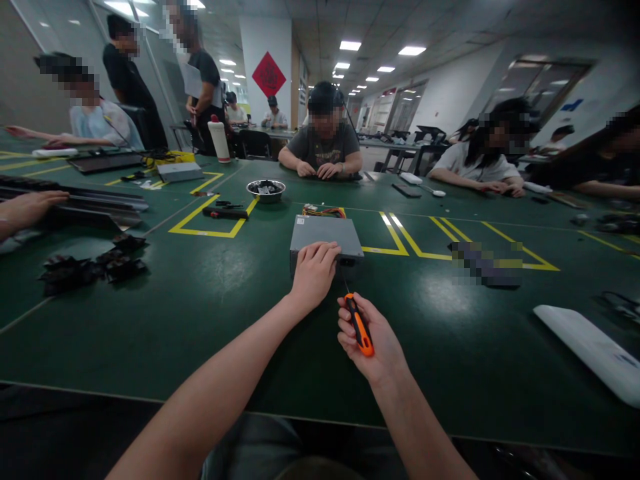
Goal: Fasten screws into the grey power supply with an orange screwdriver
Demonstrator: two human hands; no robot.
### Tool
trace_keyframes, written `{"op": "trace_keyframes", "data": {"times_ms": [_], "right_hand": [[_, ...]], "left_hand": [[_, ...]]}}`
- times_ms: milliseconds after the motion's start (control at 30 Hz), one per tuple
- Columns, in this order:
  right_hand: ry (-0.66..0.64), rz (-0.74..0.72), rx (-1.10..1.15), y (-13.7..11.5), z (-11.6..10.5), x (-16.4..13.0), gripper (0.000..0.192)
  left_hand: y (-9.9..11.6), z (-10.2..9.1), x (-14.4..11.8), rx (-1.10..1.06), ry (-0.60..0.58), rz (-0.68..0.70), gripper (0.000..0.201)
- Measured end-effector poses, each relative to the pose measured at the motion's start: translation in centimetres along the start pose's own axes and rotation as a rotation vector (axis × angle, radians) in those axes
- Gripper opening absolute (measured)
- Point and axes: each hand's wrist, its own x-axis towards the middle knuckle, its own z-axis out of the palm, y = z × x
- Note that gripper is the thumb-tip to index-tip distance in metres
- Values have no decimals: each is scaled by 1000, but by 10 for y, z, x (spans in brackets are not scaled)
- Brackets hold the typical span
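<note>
Centre of frame: left hand (314, 272) pressed flat, fingers together, on near edge of grey metal box (326, 235) on green table (210, 313). Just below: right hand (367, 337) clamped around orange screwdriver (359, 325), tip toward box. Farther up: metal bowl (266, 191) holding dark small parts.

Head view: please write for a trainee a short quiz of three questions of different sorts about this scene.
1. True or false: the left hand rests on the near edge of the flat grey metal box.
2. What does the right hand hold? A) white bottle B) screwdriver with orange handle C) black cable
3. Fill in: the round metal bowl stands ____ the grey box, on the green table.

Key: 1 true; 2 B; 3 beyond (farther from the person).
</note>
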Motion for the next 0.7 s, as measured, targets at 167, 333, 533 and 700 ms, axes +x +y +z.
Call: {"op": "trace_keyframes", "data": {"times_ms": [167, 333, 533, 700], "right_hand": [[-3, -18, 6, 0, 0, 2, 18], [14, -11, 11, 0, 1, 3, 18], [111, -60, 4, 1, 4, 5, 7], [110, -12, 73, 0, 6, 2, 3]], "left_hand": [[1, 0, 0, 3, 3, -6, 26], [1, 0, 0, -12, 2, 0, 26], [0, 0, 0, -7, -4, 5, 27], [0, 0, -1, -5, 1, 14, 28]]}}
